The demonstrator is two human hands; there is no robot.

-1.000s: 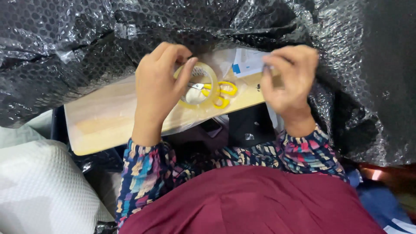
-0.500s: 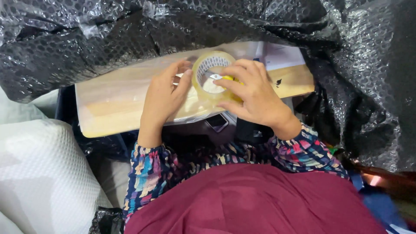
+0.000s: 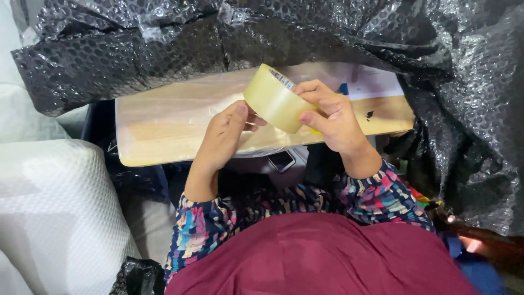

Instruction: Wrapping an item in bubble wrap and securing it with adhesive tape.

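Two big coverings are dominating the view: black bubble wrap (image 3: pixel 273 33) is draping across the top and down the right side, and white foam sheeting (image 3: pixel 49 213) is bulging at the lower left. Between them a pale wooden board (image 3: pixel 164 128), sheathed in clear film, is lying flat, with a white paper label (image 3: pixel 376 82) sitting at its far right end. A dark phone-like slab (image 3: pixel 281 161) is peeking out just under the board's near edge.

Smaller, and at the centre, the roll of clear packing tape (image 3: pixel 273 98) is being held up above the board, tilted so its broad glossy band is facing the camera. It is looking yellowish and translucent, with a thick winding left on it and a printed core just showing at its upper edge. The right hand (image 3: pixel 333 117) is gripping the roll firmly, fingers wrapping over its top and side. The left hand (image 3: pixel 224 136) is touching the roll's lower left edge with thumb and fingertips, not closing around it.

Judging from this, the person is probably hunting for the loose end of the tape. Finding it is likely calling for a fingernail scraping along the band while the right hand is turning the roll.
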